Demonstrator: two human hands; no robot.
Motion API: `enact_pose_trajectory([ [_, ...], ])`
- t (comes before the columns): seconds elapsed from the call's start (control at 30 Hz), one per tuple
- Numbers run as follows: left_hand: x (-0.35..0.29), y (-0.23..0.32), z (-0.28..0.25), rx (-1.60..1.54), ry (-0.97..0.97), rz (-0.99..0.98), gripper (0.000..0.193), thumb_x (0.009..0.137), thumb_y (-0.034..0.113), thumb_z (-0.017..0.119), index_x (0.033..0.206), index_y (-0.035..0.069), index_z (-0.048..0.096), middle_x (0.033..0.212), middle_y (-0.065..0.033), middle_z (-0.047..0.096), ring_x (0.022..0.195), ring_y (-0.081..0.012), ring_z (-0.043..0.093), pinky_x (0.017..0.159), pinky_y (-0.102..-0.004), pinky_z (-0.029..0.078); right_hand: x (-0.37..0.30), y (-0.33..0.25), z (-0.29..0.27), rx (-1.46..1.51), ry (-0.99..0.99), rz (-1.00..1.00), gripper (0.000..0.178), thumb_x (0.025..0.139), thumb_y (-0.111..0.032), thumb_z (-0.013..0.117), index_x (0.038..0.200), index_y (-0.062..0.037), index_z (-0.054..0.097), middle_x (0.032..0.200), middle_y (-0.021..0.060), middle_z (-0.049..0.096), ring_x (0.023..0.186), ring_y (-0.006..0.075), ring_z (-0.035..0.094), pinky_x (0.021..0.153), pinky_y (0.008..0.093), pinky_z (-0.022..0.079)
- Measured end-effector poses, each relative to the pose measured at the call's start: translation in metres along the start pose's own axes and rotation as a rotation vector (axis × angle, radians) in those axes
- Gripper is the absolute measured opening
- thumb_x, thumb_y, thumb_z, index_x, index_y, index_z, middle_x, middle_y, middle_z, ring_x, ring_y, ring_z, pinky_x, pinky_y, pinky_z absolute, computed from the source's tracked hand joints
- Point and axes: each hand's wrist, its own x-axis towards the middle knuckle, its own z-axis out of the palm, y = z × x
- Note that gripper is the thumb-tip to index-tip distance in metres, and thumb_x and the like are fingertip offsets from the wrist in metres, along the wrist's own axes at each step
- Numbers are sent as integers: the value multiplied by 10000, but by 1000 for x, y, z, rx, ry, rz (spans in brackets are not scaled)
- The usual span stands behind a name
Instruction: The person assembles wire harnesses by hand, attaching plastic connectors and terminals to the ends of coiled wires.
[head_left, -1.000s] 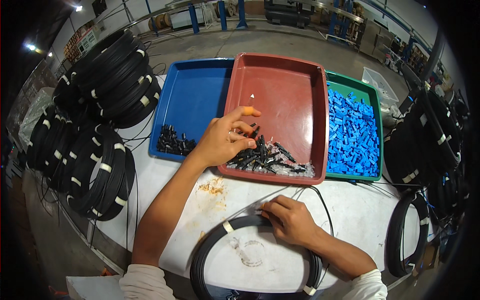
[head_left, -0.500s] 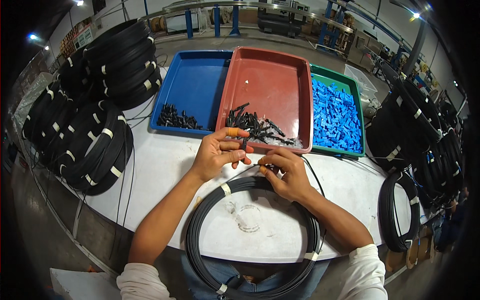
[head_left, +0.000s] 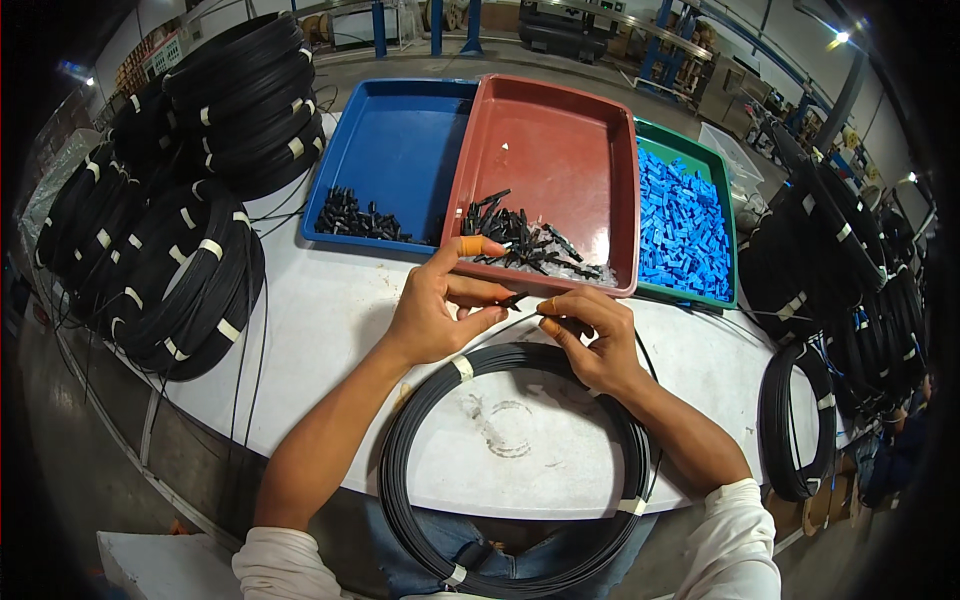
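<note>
In front of the trays, my left hand (head_left: 432, 310) pinches a small black connector piece (head_left: 513, 300) between thumb and fingers, its index finger held higher. Just right of it, my right hand (head_left: 600, 345) is closed on a thin black cable (head_left: 510, 325); my fingers partly hide the held part. Orange-brown tape wraps some fingertips. Below both hands lies a large coil of black cable (head_left: 402, 440), bound with pale tape, reaching over the table's near edge toward my lap. A small gap separates the connector piece from my right fingertips.
Beyond my hands stand a blue tray (head_left: 400, 130) and a red tray (head_left: 550, 140), both with black pieces, and a green tray (head_left: 728, 240) of blue clips. Stacked cable coils (head_left: 240, 110) fill the left; more coils (head_left: 840, 225) stand right. A single coil (head_left: 800, 420) hangs at the right edge.
The small black piece in my left hand has turned from upright to nearly level, pointing toward my right hand. My right hand has shifted slightly right. The trays appear higher as the view tilts.
</note>
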Motion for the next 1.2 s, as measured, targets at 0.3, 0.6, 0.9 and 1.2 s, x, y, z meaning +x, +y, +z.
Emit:
enact_pose_trajectory([
  [0.3, -3, 7, 5, 363, -85, 84, 571, 799, -102, 691, 1329, 15, 513, 1063, -118, 746, 938, -160, 738, 723, -241, 586, -2, 3, 0, 14, 52, -53, 212, 831, 9, 752, 1042, 6, 734, 807, 73, 656, 631, 120, 595, 562, 246, 458],
  [0.6, 0, 3, 4, 141, -122, 5, 549, 803, -197, 559, 1325, -29, 547, 1290, -127, 651, 1048, -250, 712, 794, -299, 635, -4, 9, 2, -43, 68, -66, 210, 799, 9, 766, 1007, -16, 753, 719, 62, 576, 565, 142, 521, 507, 286, 395],
  [0.9, 0, 4, 2, 129, -159, -84, 408, 848, -166, 598, 1236, -39, 584, 1192, -137, 667, 1026, -224, 712, 767, -275, 622, -4, 9, 2, -51, 39, -61, 178, 820, 0, 747, 998, -15, 745, 730, 64, 554, 559, 155, 484, 500, 295, 375],
  [1.2, -1, 9, 5, 130, -126, -140, 315, 851, -149, 597, 1143, -42, 644, 1040, -127, 710, 919, -171, 723, 773, -275, 614, -4, 8, 3, -84, 63, -97, 191, 799, -9, 772, 988, -30, 747, 731, 61, 563, 575, 167, 515, 500, 304, 394],
])
